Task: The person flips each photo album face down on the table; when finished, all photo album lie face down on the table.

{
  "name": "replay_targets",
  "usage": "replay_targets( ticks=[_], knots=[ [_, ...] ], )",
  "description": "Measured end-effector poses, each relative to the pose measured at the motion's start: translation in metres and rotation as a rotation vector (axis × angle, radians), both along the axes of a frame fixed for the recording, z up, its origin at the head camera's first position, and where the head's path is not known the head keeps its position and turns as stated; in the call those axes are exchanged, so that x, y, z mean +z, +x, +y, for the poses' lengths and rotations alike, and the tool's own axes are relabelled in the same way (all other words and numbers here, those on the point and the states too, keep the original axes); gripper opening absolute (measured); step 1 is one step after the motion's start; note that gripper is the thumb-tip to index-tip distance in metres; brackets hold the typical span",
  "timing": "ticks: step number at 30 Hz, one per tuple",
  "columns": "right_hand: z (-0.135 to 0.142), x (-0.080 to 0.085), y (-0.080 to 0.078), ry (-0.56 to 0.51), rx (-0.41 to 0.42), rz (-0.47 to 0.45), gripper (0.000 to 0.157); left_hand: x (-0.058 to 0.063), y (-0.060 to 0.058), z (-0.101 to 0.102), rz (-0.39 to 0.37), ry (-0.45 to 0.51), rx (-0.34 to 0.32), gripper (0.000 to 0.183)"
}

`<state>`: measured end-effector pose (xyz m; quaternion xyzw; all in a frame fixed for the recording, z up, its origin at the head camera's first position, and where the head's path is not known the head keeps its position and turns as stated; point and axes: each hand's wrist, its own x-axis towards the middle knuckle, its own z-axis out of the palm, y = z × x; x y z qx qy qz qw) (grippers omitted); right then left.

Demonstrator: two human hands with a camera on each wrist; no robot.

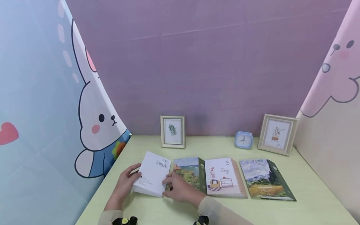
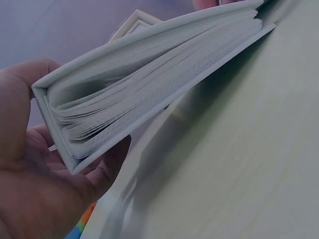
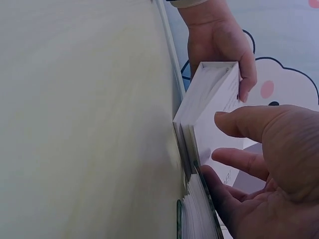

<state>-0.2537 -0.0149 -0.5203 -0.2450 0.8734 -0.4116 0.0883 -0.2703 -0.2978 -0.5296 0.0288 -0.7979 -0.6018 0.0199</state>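
My left hand (image 1: 126, 181) grips a thick white book (image 1: 153, 175) by its spine side, thumb over the front cover and fingers beneath. The white book (image 2: 149, 94) is tilted, its left side raised off the table in the left wrist view, with its pages slightly fanned. My right hand (image 1: 178, 187) is at the book's right edge. In the right wrist view its thumb and fingers (image 3: 244, 162) are spread apart, close to the cover. A book with a painted garden-and-sea cover (image 1: 187, 172) lies right beside, partly hidden by the right hand.
A white book with a furniture drawing (image 1: 223, 178) and a book with a painted wheat field (image 1: 262, 179) lie farther right in the row. Behind stand a leaf picture frame (image 1: 172, 132), a blue clock (image 1: 243, 139) and a plant picture frame (image 1: 277, 134) on the pale table (image 1: 211, 212).
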Motion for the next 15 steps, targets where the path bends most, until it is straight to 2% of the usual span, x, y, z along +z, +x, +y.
replay_targets(
  ticks=[8,15],
  knots=[
    [-0.006,0.0,-0.002,0.001,-0.016,0.024,0.045,0.005,0.0,0.002,-0.004,0.048,0.001,0.045],
    [-0.012,0.001,-0.003,-0.036,-0.02,0.005,0.046,0.008,0.001,0.003,0.019,0.104,-0.007,0.051]
  ],
)
